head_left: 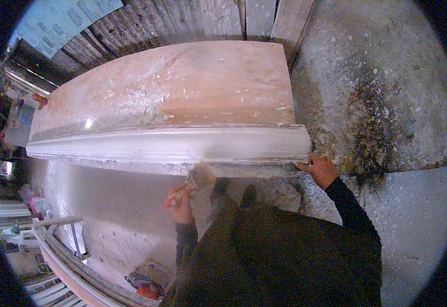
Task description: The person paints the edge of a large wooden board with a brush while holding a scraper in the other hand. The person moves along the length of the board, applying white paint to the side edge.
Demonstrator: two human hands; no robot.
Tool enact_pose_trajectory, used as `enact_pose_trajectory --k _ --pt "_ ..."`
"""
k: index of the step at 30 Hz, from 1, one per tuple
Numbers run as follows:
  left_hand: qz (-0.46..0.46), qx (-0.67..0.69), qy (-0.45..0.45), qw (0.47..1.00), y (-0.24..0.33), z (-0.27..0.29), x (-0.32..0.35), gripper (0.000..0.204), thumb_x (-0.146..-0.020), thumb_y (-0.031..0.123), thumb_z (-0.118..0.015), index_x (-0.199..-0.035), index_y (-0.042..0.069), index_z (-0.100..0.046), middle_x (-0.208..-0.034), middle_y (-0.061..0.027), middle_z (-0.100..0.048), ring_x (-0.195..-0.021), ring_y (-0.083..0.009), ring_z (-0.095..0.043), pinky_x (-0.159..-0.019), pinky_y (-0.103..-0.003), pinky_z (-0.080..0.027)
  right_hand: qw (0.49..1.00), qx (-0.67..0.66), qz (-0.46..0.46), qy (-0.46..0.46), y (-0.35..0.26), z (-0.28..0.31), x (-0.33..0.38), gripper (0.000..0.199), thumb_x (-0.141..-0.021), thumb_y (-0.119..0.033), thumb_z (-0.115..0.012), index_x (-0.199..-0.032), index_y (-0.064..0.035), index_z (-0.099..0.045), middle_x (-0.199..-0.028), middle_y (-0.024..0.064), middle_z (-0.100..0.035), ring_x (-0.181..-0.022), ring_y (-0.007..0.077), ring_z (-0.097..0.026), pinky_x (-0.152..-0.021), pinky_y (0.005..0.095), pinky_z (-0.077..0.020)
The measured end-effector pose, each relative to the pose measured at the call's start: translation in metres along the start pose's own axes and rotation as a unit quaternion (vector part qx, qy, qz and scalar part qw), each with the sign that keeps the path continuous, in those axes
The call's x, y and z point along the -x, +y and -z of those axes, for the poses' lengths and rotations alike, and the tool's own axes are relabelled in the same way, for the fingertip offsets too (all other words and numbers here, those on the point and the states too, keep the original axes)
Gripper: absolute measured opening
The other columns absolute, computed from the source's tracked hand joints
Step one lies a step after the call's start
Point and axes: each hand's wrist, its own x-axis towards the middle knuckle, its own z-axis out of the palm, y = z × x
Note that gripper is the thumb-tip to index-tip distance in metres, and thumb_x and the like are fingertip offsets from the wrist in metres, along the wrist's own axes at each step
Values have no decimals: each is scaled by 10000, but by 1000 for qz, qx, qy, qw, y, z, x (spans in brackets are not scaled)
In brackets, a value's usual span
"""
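Note:
A long white plaster moulding [167, 146] with ridged lines runs across the front of a worn, pinkish board table [208, 77]. My left hand [181, 203] is closed around the red-orange handle of a brush [201, 175]. Its pale, bushy bristles are at the moulding's near lower edge, slightly blurred. At the right end of the moulding, my right hand [321, 170] has its fingers closed on the lower corner; its fingertips are partly hidden there.
Weathered wooden planks [182, 20] stand behind the table, with a pale blue sheet [62, 23] at upper left. Dark debris [377, 123] and white flecks lie on the surface at right. A wooden frame [65, 261] and a dark-and-red object [149, 286] are at lower left.

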Motion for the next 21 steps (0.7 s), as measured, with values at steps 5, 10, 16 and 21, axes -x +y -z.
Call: enact_pose_trajectory --k 5,10,16,21 --pt "-1 -11 2 1000 7 4 -4 186 -745 121 -603 -906 54 -539 -847 -53 -573 -711 -147 -566 -581 -265 -471 995 -44 21 -91 -18 -53 -14 398 -765 -113 -460 -1068 -364 -520 -799 107 -508 -722 279 -543 -618 397 -446" --pt "4 25 30 999 9 18 -5 200 -739 98 -603 -917 50 -525 -854 -56 -565 -727 -151 -563 -592 -270 -470 996 -69 1 -54 -28 -3 -19 435 -738 -78 -471 -1057 -369 -529 -799 96 -511 -726 267 -548 -584 389 -444" --pt "26 16 12 999 5 17 -7 208 -756 112 -588 -939 54 -507 -894 -62 -564 -781 -162 -562 -609 -270 -467 997 -42 35 63 9 -2 -2 479 -719 -38 -469 -1041 -387 -535 -813 79 -514 -708 261 -532 -633 369 -426" --pt "23 14 -26 999 3 12 -10 209 -772 125 -571 -956 56 -502 -923 -64 -563 -795 -165 -563 -618 -273 -466 1000 -5 -19 13 12 4 8 420 -738 -74 -481 -1020 -378 -550 -804 84 -506 -699 261 -516 -631 372 -419"
